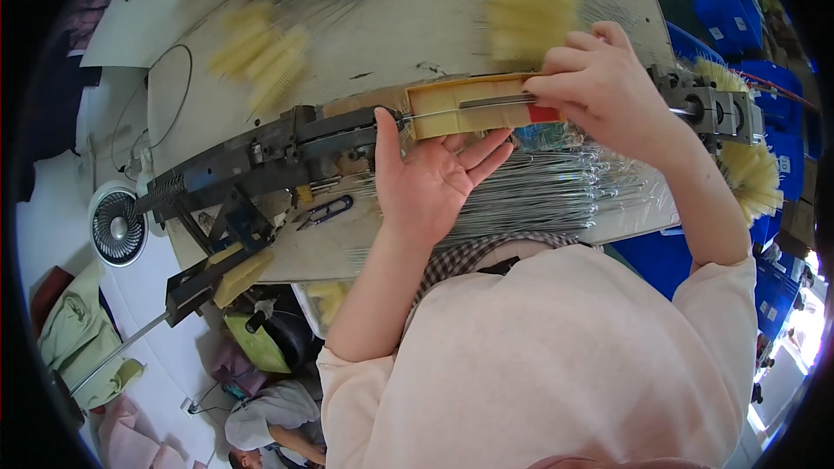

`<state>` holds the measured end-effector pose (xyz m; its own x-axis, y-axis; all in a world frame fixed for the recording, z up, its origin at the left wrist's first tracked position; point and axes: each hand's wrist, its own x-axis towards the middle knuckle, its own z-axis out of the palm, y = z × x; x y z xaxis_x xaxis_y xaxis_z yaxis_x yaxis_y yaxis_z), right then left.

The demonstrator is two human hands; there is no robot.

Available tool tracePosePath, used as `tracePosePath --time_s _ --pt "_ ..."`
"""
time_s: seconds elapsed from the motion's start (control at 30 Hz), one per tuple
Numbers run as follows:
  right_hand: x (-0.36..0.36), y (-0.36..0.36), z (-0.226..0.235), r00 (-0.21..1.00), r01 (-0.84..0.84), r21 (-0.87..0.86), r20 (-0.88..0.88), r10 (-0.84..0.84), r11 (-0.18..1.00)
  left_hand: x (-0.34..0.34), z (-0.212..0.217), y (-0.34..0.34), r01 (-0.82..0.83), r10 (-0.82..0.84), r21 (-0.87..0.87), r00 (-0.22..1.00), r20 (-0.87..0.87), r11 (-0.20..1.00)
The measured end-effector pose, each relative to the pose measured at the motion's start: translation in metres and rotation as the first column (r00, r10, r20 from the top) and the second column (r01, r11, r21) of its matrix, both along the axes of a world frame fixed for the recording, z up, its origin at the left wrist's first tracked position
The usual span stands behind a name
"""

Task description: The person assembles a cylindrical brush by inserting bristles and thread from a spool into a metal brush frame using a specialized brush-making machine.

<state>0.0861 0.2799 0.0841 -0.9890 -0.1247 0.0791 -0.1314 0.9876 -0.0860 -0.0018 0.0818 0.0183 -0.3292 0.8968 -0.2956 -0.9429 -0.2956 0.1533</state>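
Observation:
A long shallow yellow tray (426, 124) with a red patch near its right end lies across the bench. A thin wire (439, 112) runs along it from the black metal machine (334, 132) on the left. My left hand (426, 187) is open, palm up, just in front of the tray; its thumb points up beside the machine's end and its other fingers reach the tray's near edge. My right hand (599, 91) is closed over the tray's right end, thumb and fingers drawn together where the wire runs; what they pinch is hidden.
Many twisted metal wires (539, 195) lie in front of the tray. Small blue-handled snips (326, 211) rest near the machine. Yellow bristle brushes (534, 0) lie at the back. A metal clamp block (721, 113) stands right, and a fan (119, 224) left. Another person (274, 421) sits lower left.

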Motion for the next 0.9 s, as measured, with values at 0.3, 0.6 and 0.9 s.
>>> tracePosePath --time_s 0.3,0.6,0.9 --pt "0.001 0.002 -0.004 1.000 -0.002 -0.085 -0.008 0.001 0.996 -0.001 0.002 0.000 -0.019 0.015 -0.076 0.999 -0.051 0.997" --pt "-0.014 -0.014 -0.004 0.998 -0.019 -0.040 0.062 0.022 0.999 -0.001 0.000 0.001 0.009 -0.023 -0.099 0.989 -0.143 0.995" --pt "0.002 -0.023 0.006 0.988 -0.127 -0.074 -0.098 0.120 0.989 0.000 -0.002 0.001 -0.057 0.048 -0.126 0.996 -0.073 0.990"
